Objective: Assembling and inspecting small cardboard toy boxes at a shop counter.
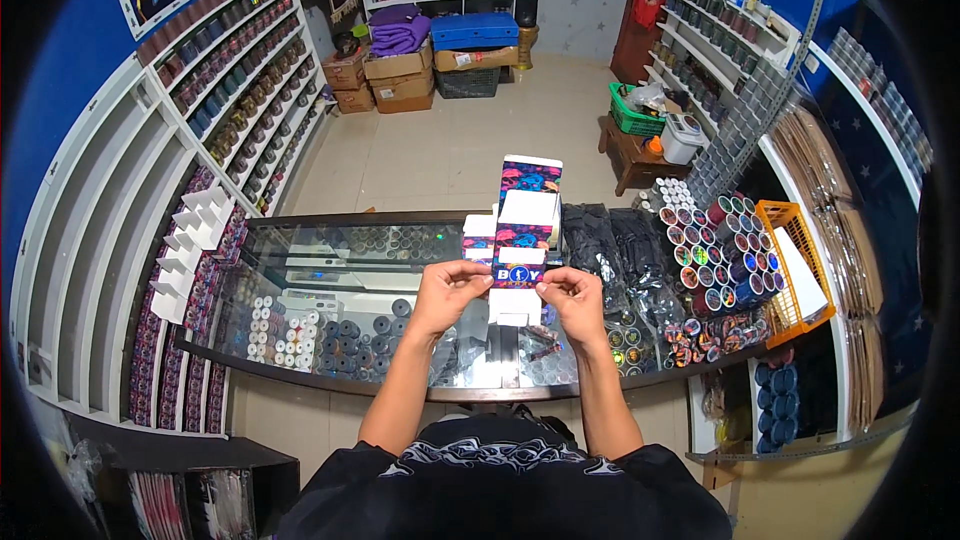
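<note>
Between my hands is a small, colourfully printed carton (519, 238) with white flaps, held partly unfolded over the glass counter (350, 385). My left hand (447, 292) pinches its left edge with thumb and fingertips. On the opposite edge, at about the same height, my right hand (577, 305) grips in a similar pinch. White panels and a flap stick out above and below the printed face. Just left of it, partly covered, is another printed carton (478, 225) with a white top. Black plastic packs (592, 245) lie right of the carton.
White spools (282, 332) and dark spools (355, 345) show at the counter's left part. Stacked round tubs (725, 255) and an orange basket (805, 315) crowd its right end. White open cartons (185, 255) stand at far left. Shelves of spools (240, 70) line the walls.
</note>
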### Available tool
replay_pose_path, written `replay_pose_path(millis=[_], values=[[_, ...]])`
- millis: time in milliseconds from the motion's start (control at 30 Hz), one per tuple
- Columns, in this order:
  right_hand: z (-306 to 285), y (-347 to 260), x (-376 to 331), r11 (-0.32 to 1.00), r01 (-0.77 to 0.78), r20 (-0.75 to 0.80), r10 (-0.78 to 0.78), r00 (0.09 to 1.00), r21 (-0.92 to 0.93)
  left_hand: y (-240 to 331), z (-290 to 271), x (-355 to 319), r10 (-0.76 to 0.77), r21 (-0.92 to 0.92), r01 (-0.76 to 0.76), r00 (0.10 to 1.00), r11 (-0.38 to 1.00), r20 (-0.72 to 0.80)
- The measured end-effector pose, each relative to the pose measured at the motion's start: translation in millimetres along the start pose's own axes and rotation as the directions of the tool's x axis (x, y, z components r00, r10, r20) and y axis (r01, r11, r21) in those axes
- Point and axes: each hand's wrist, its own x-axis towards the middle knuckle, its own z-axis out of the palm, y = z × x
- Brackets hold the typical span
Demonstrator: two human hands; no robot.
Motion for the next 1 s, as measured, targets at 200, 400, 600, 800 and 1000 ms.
replay_pose_path(millis=[200, 400, 600, 800, 1000], values=[[2, -1, 0, 0.998, -0.037, 0.03, 0.035, 0.999, 0.053, -1, 2, 2, 0.1, 0.165, -0.09, 0.994, 0.982, -0.053], [6, -3, 10, 0.996, 0.024, -0.068, -0.018, 0.997, 0.085, -3, 4, 0, 0.086, 0.123, -0.08, 0.995, 0.989, -0.044], [7, 3, 11, 0.994, 0.107, -0.091, -0.106, 0.99, -0.004, -5, 5, 0, 0.098, 0.126, -0.093, 0.994, 0.988, -0.037], [6, 2, 12, 0.997, 0.074, -0.067, -0.074, 0.995, -0.004, -8, 5, 0, 0.113, 0.18, -0.096, 0.99, 0.979, -0.089], [6, -4, 18, 0.997, 0.017, -0.026, -0.015, 1.0, 0.081, -7, 3, 3, 0.146, 0.11, -0.139, 0.987, 0.984, -0.061]])
